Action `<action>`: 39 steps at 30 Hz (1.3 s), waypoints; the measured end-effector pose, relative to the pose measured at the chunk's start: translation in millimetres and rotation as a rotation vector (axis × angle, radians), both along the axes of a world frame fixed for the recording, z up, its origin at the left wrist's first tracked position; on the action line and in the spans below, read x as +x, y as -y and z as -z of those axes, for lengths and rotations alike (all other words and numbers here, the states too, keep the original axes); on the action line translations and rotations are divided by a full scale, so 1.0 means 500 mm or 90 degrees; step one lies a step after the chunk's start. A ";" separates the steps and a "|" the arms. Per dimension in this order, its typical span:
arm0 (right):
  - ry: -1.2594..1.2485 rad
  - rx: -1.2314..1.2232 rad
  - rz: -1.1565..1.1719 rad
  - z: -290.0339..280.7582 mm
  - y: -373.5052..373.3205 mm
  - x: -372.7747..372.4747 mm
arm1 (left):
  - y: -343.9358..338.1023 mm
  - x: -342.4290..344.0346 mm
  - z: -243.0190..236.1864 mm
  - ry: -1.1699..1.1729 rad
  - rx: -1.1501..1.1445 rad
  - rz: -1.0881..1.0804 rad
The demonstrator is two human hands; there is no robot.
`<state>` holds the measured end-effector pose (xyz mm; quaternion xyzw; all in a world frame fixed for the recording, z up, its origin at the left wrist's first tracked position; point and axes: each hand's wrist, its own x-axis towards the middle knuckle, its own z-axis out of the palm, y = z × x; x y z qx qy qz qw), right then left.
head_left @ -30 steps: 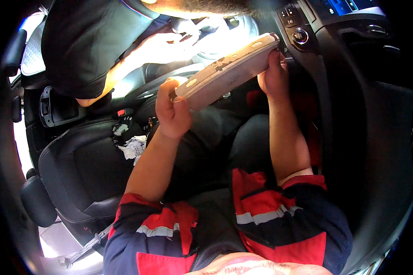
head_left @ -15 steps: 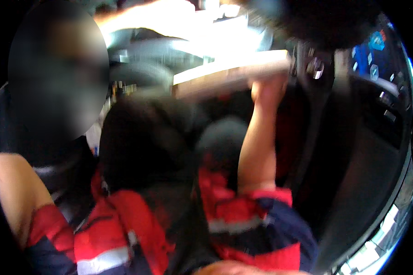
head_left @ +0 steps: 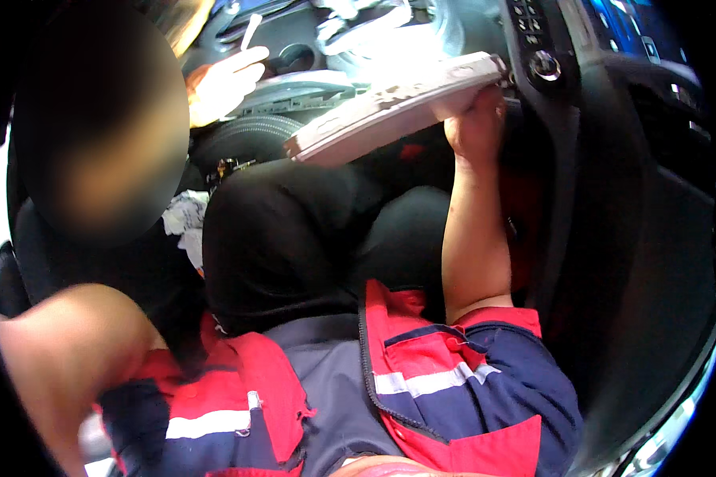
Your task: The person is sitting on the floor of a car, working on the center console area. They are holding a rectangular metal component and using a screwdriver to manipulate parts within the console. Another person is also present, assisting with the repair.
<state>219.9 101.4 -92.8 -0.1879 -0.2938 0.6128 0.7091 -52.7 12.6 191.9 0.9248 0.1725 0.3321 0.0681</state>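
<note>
My right hand [head_left: 479,123] grips one end of a long, flat, light-grey panel [head_left: 398,107] with a ridged edge, fingers bent around its underside. The panel is held tilted above my knees, its far end pointing left. Strong glare washes out part of its upper side. At the lower left my bare left arm [head_left: 87,334] is bent near the picture's edge, and the left hand is outside the view.
A co-worker's hand [head_left: 227,83] at the upper left holds a thin white stick [head_left: 251,32]. A round knob [head_left: 545,66] sits on a dark console at the right. Crumpled paper [head_left: 187,219] lies left of my legs [head_left: 294,215]. A dark door-like panel [head_left: 628,302] bounds the right.
The view has steadied and shifted. The grey panel stays in my right hand, now more steeply tilted. The co-worker's hand with the white stick has come into sight.
</note>
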 end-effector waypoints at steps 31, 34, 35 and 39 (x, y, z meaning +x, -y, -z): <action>0.425 0.072 0.150 -0.075 0.054 -0.058 | 0.016 0.003 0.384 0.588 -1.005 -0.507; 0.402 0.142 0.122 -0.089 0.048 -0.056 | 0.013 0.008 0.372 0.628 -1.026 -0.483; 0.395 0.111 0.115 -0.093 0.051 -0.058 | 0.011 0.010 0.370 0.642 -1.036 -0.487; 0.372 0.072 0.092 -0.097 0.062 -0.066 | 0.006 0.000 0.396 0.715 -1.054 -0.512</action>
